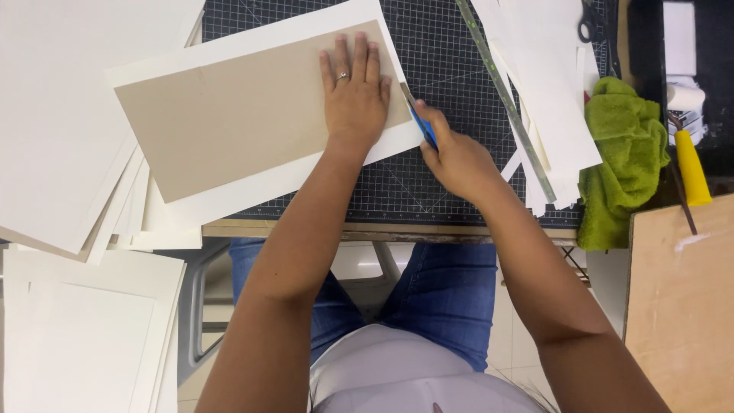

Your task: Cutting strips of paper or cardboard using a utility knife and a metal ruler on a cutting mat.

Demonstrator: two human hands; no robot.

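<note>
- While the right hand [457, 157] closes around a blue-handled knife [420, 122], its blade meets the cream sheet's [252, 187] edge.
- Left hand [354, 95], fingers spread flat, presses the grey board [237, 122] lying on that sheet.
- Beneath lies a gridded cutting mat [443, 61]; beyond, a metal ruler [508, 99] and green towel [623, 153].

We see a long metal ruler [508, 99] lying slantwise on the black gridded cutting mat [451, 53], a crumpled green cloth [621, 160] to its right, a yellow-handled tool [690, 168] beyond that, and stacks of cream sheets [61, 115] on the left.
</note>
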